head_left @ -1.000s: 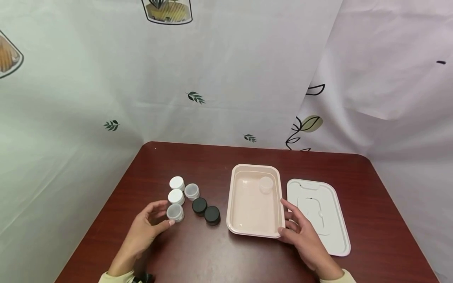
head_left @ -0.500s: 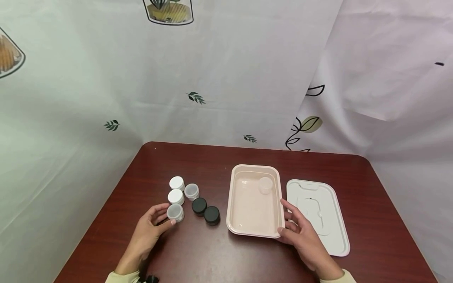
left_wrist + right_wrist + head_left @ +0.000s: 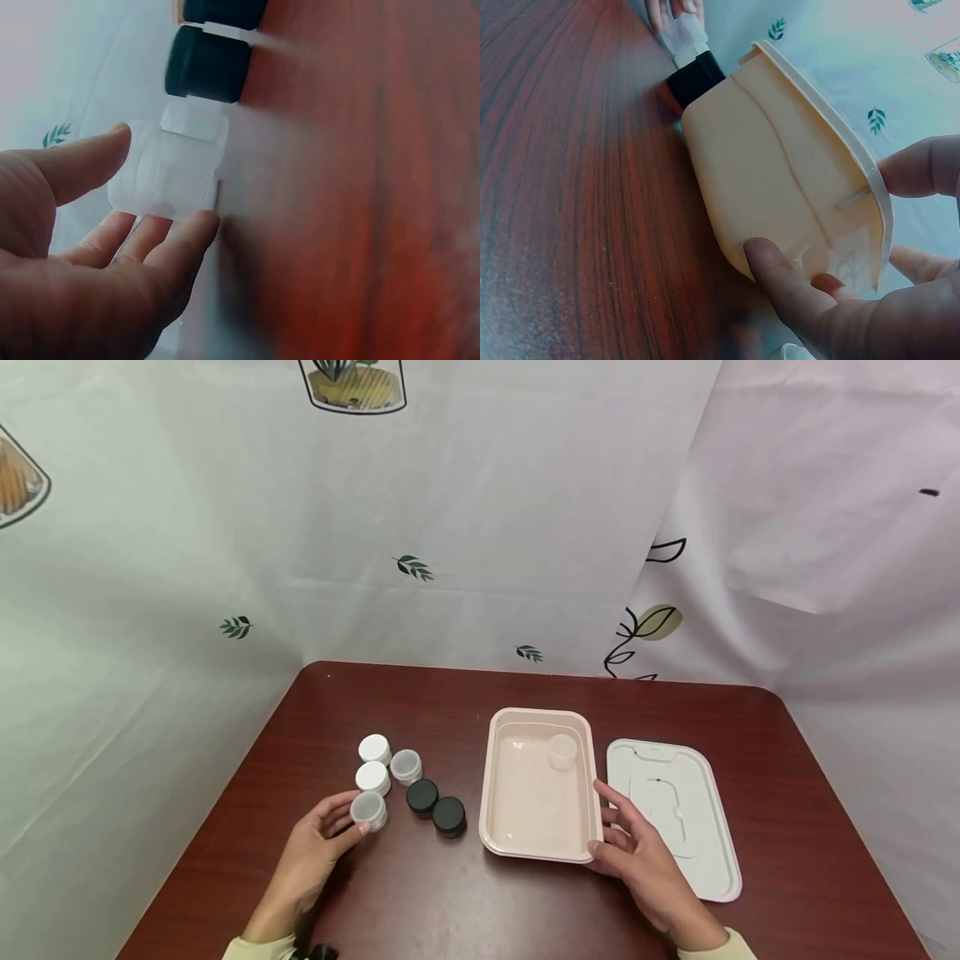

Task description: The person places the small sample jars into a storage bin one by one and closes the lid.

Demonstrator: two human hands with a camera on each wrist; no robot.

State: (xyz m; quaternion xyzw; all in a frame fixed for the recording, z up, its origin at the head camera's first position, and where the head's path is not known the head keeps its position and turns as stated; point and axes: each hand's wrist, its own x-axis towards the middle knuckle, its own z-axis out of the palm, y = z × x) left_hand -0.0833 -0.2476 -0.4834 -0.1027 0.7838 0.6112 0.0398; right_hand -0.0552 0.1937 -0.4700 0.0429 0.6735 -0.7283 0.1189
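On the left, my left hand (image 3: 311, 852) holds a small clear jar (image 3: 368, 811) between thumb and fingers. The left wrist view has the thumb at the lid end of this clear jar (image 3: 169, 165) and the other fingers along its side. Beyond it stand two white-lidded jars (image 3: 372, 777), another clear jar (image 3: 407, 766) and two black-lidded jars (image 3: 449, 816). My right hand (image 3: 637, 860) grips the near right side of a pale pink plastic box (image 3: 540, 857), thumb by the rim. One clear jar (image 3: 562, 752) sits inside, toward the back right.
A white lid (image 3: 720, 835) lies on the dark red-brown table (image 3: 420, 902), right of the box and partly behind my right hand. Printed white cloth (image 3: 480, 527) hangs behind the table and along both sides.
My left hand's fingers have closed in on the near clear jar, which has shifted slightly left. The right hand and the box stay where they were.
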